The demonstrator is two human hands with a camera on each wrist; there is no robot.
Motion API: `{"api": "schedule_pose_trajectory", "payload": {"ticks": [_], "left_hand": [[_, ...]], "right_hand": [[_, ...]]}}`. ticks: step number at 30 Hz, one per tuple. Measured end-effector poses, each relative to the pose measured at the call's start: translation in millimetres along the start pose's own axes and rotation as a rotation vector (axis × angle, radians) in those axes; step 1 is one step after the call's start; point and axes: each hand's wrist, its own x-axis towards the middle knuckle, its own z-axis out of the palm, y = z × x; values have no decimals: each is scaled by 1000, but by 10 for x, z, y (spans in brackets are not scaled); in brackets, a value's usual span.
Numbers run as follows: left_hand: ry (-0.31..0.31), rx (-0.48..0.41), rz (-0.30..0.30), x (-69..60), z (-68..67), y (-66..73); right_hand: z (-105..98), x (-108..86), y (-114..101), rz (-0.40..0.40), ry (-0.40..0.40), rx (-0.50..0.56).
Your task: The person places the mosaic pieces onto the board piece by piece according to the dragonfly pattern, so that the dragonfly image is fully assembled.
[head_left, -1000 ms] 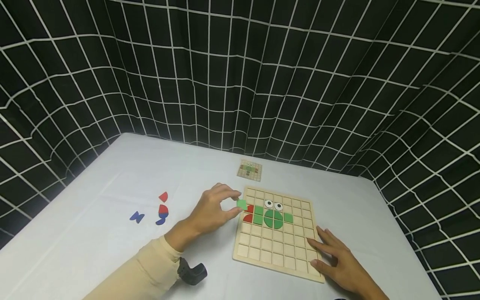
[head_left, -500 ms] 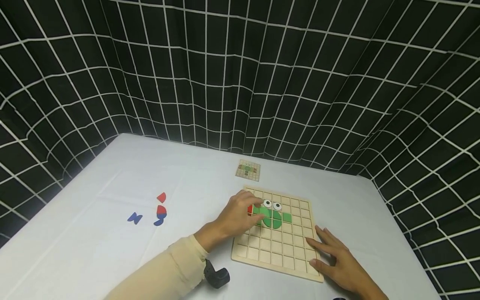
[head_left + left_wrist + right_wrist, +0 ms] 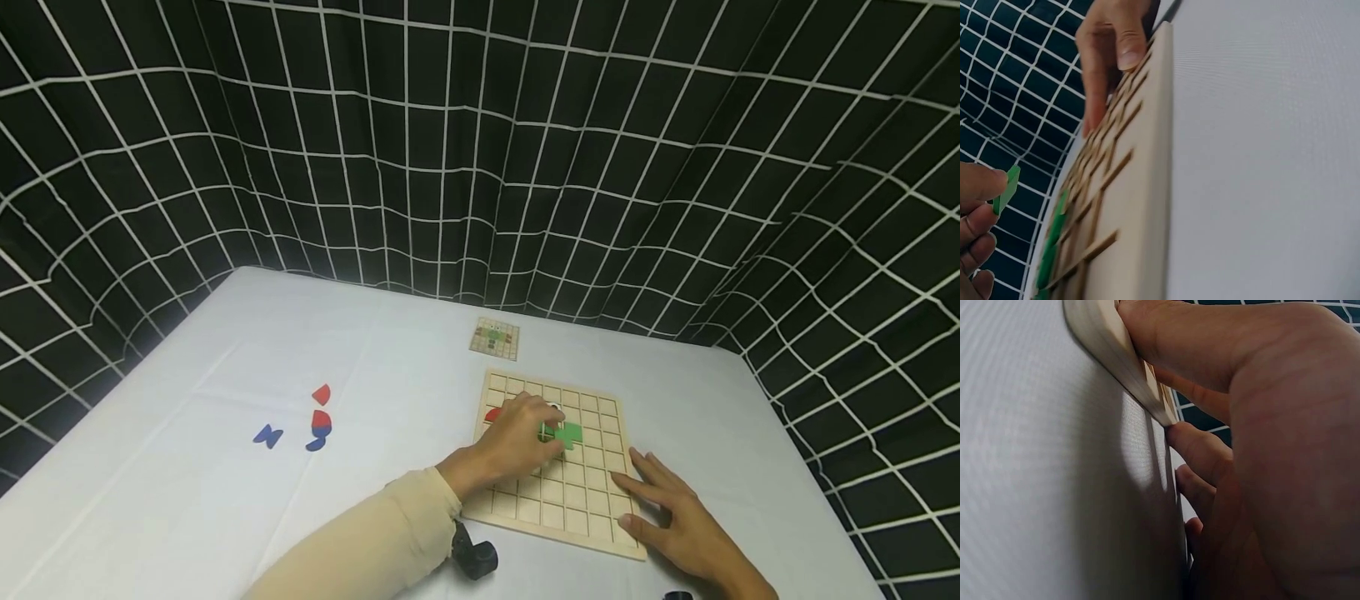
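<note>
Left wrist view shows a small green tile (image 3: 1009,190) pinched between the thumb and fingers of the left hand (image 3: 517,442), held over the wooden board (image 3: 528,510) and seemingly raised off it. The right hand (image 3: 671,517) lies at the board's right edge, fingers relaxed and spread, thumb and fingertips touching the rim. The two hands are well apart, at opposite sides of the board.

The tile looks thin, stiff and very light, probably smooth enough to slip if squeezed at a corner; opposite edges seem the best hold, leaving its underside free. The board looks rigid and light enough to slide, so a touch on its rim should steady it.

Shallow squares divide the board: green pieces (image 3: 573,431) sit in its middle, a red piece (image 3: 492,414) near its left side, and an eye piece (image 3: 555,407) is partly covered by the left hand. Left of the board, loose red wedges (image 3: 322,394) and blue pieces (image 3: 267,436) lie on the surface (image 3: 390,367). Behind the board lies a patterned card (image 3: 494,339).
</note>
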Motion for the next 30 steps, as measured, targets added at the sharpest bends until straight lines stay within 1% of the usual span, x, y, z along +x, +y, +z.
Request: {"api": "schedule_pose_trajectory", "payload": {"ticks": [6, 9, 12, 18, 20, 24, 30], "left_hand": [[-47, 30, -50, -4, 137, 0], [-46, 66, -35, 9, 185, -7], [-49, 87, -23, 30, 212, -1], [-105, 117, -59, 57, 277, 33], [-112, 134, -63, 62, 298, 31], [-115, 133, -54, 67, 328, 5], [-90, 148, -20, 53, 386, -31]], "right_hand": [[15, -25, 4, -14, 5, 5], [10, -22, -4, -3, 1, 1], [0, -7, -15, -9, 3, -6], [-9, 5, -10, -20, 3, -4], [-7, 8, -5, -20, 4, -4], [3, 11, 2, -23, 10, -2], [9, 4, -5, -11, 13, 4]]}}
